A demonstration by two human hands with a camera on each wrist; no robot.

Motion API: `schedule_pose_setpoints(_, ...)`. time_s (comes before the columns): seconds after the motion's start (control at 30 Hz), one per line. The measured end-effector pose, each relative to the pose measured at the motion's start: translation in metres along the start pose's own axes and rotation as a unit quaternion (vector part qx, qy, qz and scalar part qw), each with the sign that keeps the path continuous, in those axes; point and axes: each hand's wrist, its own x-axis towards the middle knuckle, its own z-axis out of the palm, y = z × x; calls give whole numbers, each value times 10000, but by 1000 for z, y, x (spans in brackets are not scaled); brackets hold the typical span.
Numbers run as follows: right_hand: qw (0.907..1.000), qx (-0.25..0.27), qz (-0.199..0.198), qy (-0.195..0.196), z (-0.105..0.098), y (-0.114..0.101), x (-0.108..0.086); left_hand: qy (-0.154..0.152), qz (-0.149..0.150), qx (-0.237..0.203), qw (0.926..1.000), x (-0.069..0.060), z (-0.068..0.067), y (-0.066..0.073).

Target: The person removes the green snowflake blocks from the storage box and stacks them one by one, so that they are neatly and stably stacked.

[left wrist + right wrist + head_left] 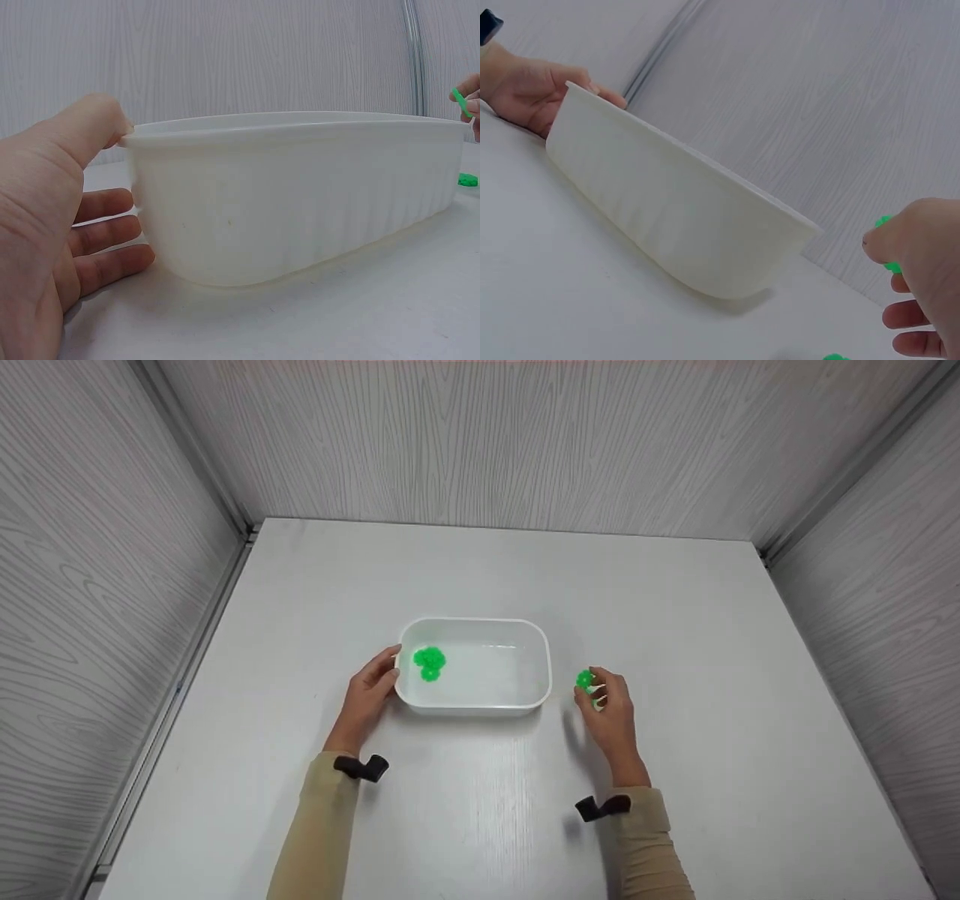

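Observation:
A white plastic tub stands on the table with several small green flower-shaped pieces clustered at its left end inside. At that end my left hand holds the tub, its thumb at the rim and the other fingers against the outer wall, as the left wrist view shows. To the right of the tub, my right hand pinches one green flower-shaped piece between thumb and fingertips, raised above the table. Beneath that hand lies another green piece, partly hidden by the fingers in the head view.
The white tabletop extends all around the tub. Grey wood-grain panels stand at the back, at the left and at the right. Each wrist carries a black mount.

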Motion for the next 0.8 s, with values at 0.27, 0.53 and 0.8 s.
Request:
schedule_pose_setpoints(0.27,9976,-285,590,-227,-6,11,-4,47,26,25,10000,3,-1,-7)
schedule_pose_setpoints(0.53,9861,-963,1142,-723,-5,15,-8,76,220,162,9996,5,-2,-12)
schedule_pose_setpoints(0.8,9790,-1112,1387,-995,-5,20,-10,137,141,178,9996,5,-2,-13)
